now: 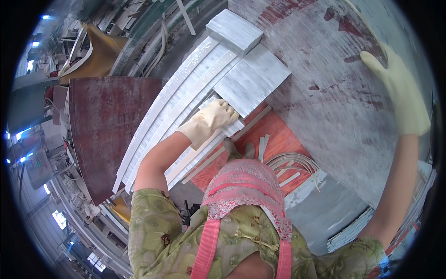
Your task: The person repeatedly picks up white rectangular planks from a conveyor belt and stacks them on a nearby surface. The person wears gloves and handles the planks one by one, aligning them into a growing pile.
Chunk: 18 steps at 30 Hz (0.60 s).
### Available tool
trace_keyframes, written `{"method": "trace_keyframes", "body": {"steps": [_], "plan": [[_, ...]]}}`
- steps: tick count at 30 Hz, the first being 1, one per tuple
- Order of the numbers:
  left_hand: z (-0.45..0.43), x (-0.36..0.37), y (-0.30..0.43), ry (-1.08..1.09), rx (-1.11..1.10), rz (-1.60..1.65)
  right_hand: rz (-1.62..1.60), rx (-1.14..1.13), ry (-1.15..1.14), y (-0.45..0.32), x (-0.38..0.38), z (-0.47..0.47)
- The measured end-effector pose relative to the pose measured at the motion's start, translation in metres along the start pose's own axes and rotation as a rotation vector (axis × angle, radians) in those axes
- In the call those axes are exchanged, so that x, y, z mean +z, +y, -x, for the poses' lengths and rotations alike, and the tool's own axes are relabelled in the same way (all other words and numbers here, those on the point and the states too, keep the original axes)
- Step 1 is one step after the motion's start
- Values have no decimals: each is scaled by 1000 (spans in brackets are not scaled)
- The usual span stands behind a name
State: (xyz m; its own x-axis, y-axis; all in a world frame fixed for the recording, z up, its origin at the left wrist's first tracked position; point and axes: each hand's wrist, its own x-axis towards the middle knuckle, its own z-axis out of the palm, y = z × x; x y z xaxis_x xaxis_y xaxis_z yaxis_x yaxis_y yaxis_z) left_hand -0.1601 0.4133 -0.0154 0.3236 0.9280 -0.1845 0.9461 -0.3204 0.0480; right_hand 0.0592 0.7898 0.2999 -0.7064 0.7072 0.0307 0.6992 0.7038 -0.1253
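Observation:
My left hand [212,118], in a cream rubber glove, is curled round a narrow grey-white piece [232,128] at the near side of a pale stack. Its fingertips are partly hidden beside a flat grey block [251,78]. Beneath the hand lies a long, curved-edged stack of white ridged sheets or strips [181,94] with pale battens [167,85] along it. My right hand [400,80], gloved alike, reaches far right to the rim of a large grey board [334,104]. Its thumb lies over the board's face, with the rim between thumb and fingers.
A thicker silvery block [235,29] sits at the stack's far end. Coiled pale strips [296,164] and short slats [263,146] lie on a red surface [240,153] by my feet. A dark red panel [111,132] stands left, near cluttered workshop equipment.

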Motion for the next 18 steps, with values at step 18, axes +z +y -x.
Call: {"method": "trace_keyframes", "body": {"steps": [18], "plan": [[19,0,4,75,-372,-152,-101,64,-85,-19,-8,1]]}}
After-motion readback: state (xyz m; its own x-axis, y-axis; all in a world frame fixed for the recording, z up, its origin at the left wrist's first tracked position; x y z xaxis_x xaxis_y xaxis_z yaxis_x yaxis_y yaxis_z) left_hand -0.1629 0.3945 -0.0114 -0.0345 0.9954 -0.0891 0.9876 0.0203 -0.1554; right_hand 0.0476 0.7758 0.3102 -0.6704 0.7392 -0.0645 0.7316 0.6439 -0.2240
